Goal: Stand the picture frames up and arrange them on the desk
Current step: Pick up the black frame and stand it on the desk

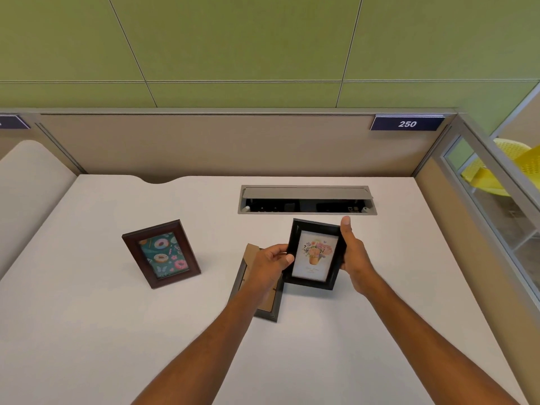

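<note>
Both hands grasp the black frame (315,254) at centre right of the picture: left hand (270,266) on its left edge, right hand (355,254) on its right. Brown frame (161,254) stands at centre left. Grey frame (257,290) lies face down under the left hand on the desk (117,331).

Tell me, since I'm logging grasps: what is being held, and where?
The black frame, by its side edges: left hand on one, right hand on the other.
</note>
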### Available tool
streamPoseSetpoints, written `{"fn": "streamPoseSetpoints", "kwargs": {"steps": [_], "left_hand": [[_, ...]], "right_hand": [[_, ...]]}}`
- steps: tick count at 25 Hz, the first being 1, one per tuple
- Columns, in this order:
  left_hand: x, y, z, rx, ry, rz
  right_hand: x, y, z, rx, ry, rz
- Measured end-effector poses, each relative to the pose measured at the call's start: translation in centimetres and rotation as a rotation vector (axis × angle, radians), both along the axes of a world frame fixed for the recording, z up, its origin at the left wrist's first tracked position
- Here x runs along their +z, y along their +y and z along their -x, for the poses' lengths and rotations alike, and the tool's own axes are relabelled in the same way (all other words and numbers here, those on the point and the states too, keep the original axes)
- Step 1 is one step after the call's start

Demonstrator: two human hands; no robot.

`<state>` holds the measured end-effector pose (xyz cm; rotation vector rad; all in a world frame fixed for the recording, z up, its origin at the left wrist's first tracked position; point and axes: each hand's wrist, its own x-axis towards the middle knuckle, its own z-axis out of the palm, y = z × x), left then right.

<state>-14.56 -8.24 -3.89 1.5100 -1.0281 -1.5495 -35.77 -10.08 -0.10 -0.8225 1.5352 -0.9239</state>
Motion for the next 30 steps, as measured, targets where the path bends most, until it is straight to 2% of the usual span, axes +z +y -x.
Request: {"fn": "streamPoseSetpoints", "kwargs": {"steps": [13, 26, 30], "left_hand": [[-2.0, -3.8, 1.3, -0.203, -0.143, 0.010], [-2.3, -4.5, 0.9, -0.184, -0.154, -0.028], [-2.3, -4.0, 0.5, -0.025, -0.136, -0.068]], "right_hand": [[-3.0, -4.3, 1.0, 0.015, 0.067, -0.008], [-3.8, -4.6, 1.1, 0.049, 0.028, -0.005], [-4.3, -3.9, 2.1, 0.082, 0.032, 0.034]]}}
